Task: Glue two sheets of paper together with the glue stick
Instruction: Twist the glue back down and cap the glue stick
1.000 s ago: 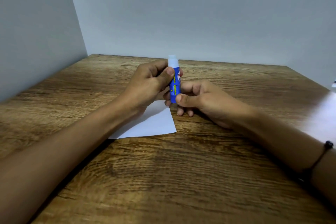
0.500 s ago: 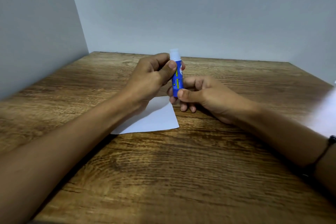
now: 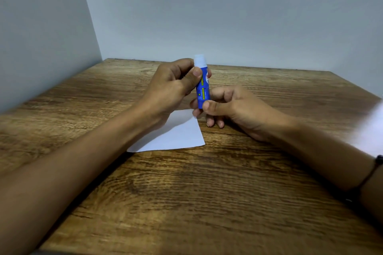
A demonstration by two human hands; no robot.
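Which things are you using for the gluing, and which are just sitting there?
For the job:
- glue stick, held upright by the left hand near the top and the right hand at the base
- white sheet of paper, lying flat under the hands

Just there:
- wooden table
- dark band on the right wrist
- white blur at the right edge; cannot tell what it is

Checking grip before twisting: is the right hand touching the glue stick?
Touching. The head view shows the right hand pinching the base of the glue stick with thumb and fingers.
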